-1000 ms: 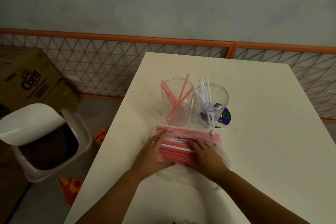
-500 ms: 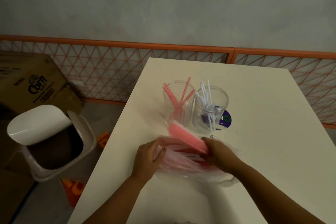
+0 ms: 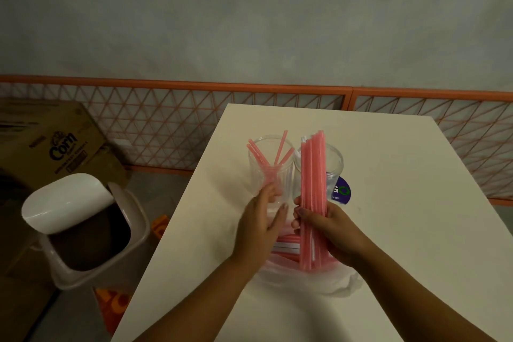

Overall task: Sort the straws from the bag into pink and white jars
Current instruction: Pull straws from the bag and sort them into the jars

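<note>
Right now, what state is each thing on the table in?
Left hand: open, fingers straight, holding nothing.
Right hand: grips the straw bundle.
Straw bundle: upright, mostly pink, some white.
Left jar: open, holds pink straws.
Right jar: open, partly hidden.
Bag: flat, straws still inside.

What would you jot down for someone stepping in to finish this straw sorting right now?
Right hand grips an upright bundle of straws, mostly pink with a white one or two among them. Left hand is open beside it, holding nothing.
Bag lies on the table under the hands, more straws inside.
Pink jar holds a few pink straws; white jar stands right of it.
Left: split the bundle by colour, then empty the bag.
</note>
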### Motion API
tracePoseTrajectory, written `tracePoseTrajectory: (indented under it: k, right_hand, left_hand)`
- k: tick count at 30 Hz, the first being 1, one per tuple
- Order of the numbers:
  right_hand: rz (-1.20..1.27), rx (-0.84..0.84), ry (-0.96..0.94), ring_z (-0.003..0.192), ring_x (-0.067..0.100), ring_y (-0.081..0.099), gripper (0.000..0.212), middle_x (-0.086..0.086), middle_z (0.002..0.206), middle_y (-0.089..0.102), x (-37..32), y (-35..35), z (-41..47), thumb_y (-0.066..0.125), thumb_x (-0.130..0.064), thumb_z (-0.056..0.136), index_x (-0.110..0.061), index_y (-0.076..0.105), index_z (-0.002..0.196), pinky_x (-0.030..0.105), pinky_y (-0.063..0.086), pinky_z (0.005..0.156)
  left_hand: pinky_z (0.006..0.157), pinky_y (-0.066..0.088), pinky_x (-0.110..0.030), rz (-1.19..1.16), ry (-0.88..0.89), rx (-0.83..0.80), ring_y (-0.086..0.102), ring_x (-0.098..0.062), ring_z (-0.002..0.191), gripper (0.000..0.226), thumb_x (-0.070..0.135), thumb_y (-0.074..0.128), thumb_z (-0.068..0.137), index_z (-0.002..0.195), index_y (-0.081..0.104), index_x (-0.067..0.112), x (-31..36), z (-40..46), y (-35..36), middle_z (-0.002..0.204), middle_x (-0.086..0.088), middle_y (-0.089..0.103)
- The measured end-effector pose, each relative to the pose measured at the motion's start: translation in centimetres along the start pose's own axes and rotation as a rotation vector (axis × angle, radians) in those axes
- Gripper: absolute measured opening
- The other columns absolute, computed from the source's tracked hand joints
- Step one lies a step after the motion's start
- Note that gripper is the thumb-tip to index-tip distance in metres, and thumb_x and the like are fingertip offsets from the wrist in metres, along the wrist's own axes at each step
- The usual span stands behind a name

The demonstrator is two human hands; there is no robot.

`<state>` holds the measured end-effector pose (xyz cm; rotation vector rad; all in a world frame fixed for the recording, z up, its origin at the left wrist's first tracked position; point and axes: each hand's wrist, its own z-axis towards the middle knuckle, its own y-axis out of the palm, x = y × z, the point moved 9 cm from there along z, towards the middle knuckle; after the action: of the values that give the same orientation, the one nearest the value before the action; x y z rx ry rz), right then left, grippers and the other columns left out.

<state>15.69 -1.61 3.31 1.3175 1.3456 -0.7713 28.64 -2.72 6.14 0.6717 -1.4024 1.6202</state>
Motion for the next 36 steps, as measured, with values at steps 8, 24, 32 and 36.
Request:
tracePoseTrajectory:
  k: [8, 24, 32, 36]
  right_hand:
    - [-0.326, 0.268, -0.090, 0.094, 0.022, 0.065, 0.021, 0.005, 0.096, 0.066, -0.1, 0.5, -0.2, 0.054, -0.007, 0.091, -0.014, 0.057, 0.110, 0.038, 0.055, 0.086]
    - [-0.108, 0.030, 0.020, 0.093, 0.018, 0.070, 0.040, 0.008, 0.109, 0.067, 1.1, 2.0, -0.5, 0.048, -0.031, 0.092, -0.017, 0.045, 0.130, 0.030, 0.058, 0.081]
    - [-0.030, 0.128, 0.008, 0.080, 0.019, 0.072, 0.014, 0.005, 0.093, 0.071, 0.9, 1.9, -0.4, 0.054, -0.027, 0.090, -0.024, 0.056, 0.104, 0.028, 0.059, 0.070]
    - [0.049, 0.160, 0.028, 0.074, 0.018, 0.073, 0.009, 0.006, 0.089, 0.071, 0.9, 1.8, -0.2, 0.054, -0.022, 0.091, -0.024, 0.057, 0.100, 0.024, 0.057, 0.062]
  left_hand:
    - [0.083, 0.043, -0.020, -0.192, -0.350, -0.164, 0.058, -0.021, 0.109, 0.048, 0.034, 0.059, 0.088, 0.128, 0.041, 0.014, 2.1, 1.1, 4.6, 0.116, -0.002, 0.059]
    - [0.091, 0.052, -0.038, -0.716, -0.650, -0.222, 0.067, -0.025, 0.101, 0.027, 0.017, 0.052, 0.092, 0.114, 0.063, 0.006, -2.0, 0.7, 5.2, 0.109, -0.015, 0.069]
    - [0.089, 0.054, -0.040, -0.649, -0.687, -0.229, 0.067, -0.025, 0.098, 0.034, 0.029, 0.050, 0.094, 0.122, 0.058, 0.012, -2.1, 0.2, 5.3, 0.107, -0.012, 0.068]
    - [0.093, 0.051, -0.040, -0.609, -0.681, -0.227, 0.064, -0.022, 0.100, 0.036, 0.038, 0.046, 0.094, 0.124, 0.053, 0.019, -1.7, -0.2, 5.6, 0.106, -0.005, 0.066]
